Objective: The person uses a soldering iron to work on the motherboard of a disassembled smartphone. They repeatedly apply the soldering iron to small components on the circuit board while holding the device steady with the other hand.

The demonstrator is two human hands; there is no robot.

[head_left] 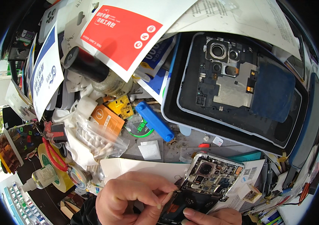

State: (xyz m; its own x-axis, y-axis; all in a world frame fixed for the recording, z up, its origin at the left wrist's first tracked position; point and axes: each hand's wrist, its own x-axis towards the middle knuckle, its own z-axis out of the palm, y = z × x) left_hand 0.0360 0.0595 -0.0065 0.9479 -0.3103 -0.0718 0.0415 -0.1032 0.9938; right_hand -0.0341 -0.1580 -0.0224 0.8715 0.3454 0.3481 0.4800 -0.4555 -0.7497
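One large panel (223,120), one opened phone (212,174), two hands: left hand (133,197), right hand (214,217); one bottle (101,75), one blue bar (154,122).
Panel: black, rounded, pale-edged. Phone: lower centre, by both hands, bare circuitry, metal rim. Left: fingertips pinched narrow at the phone's left edge, contents unclear. Right: thumb over its black lower part; cannot tell the grip. Bottle: black-capped. Bar: smooth. Narrow bare grey mat (185,142) between bar and phone.
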